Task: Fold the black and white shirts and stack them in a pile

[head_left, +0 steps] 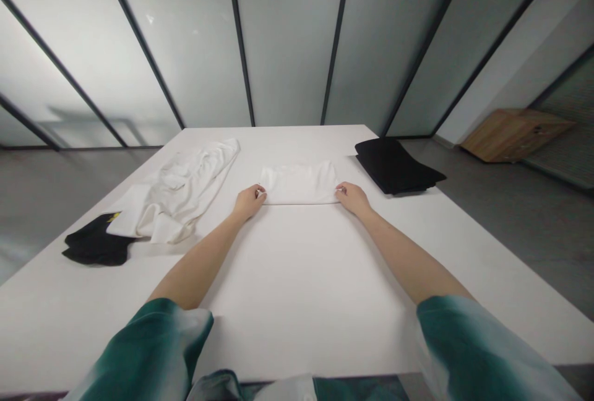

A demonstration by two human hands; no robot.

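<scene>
A folded white garment (299, 182) lies flat in the middle of the white table (297, 289). My left hand (248, 200) pinches its near left corner with curled fingers. My right hand (352, 197) pinches its near right corner the same way. Both arms stretch forward over the table, with green sleeves at the bottom of the view.
A crumpled white garment (179, 194) lies at the left, with a black garment (95, 246) beside it near the left edge. A stack of folded black garments (394, 166) sits at the far right. A wooden box (513, 133) stands on the floor to the right.
</scene>
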